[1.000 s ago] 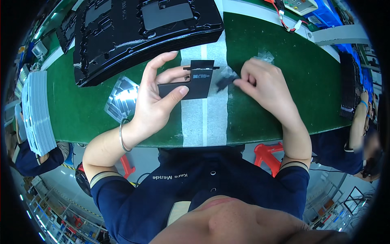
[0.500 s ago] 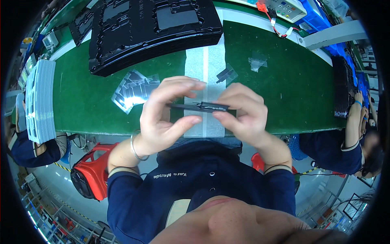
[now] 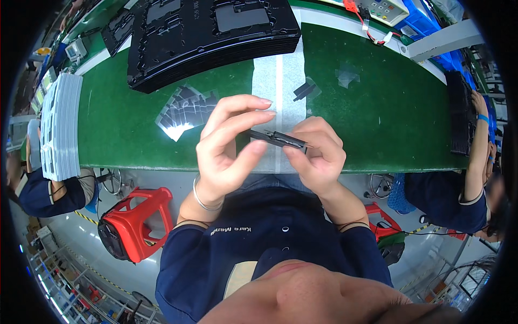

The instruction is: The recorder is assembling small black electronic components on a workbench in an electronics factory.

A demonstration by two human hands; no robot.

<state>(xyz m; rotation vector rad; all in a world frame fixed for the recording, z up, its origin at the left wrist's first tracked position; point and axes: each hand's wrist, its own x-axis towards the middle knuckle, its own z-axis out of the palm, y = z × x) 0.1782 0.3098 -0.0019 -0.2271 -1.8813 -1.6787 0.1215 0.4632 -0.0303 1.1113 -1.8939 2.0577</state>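
Observation:
A thin, flat black part (image 3: 280,139), seen nearly edge-on, is held above the near edge of the green table. Along its edge are small silvery and dark details, too fine to make out. My right hand (image 3: 318,154) pinches its right end between thumb and fingers. At the left end my left hand (image 3: 224,143) curls round it, the thumb against its lower side and two fingers arched above, apart from it. Beyond my left hand lies a clear sheet with dark strips (image 3: 186,110). A smaller film piece with black strips (image 3: 305,90) lies behind the part.
A tall stack of black moulded trays (image 3: 216,46) stands at the back left. White trays (image 3: 62,127) are stacked at the left edge, dark ones (image 3: 460,116) at the right. Clear film (image 3: 348,76) lies right of centre. Red stools (image 3: 137,221) and people flank me.
The black part has tilted, its right end now lower, and slid right relative to my left hand. My left thumb has come up against it. The whole view has shifted slightly.

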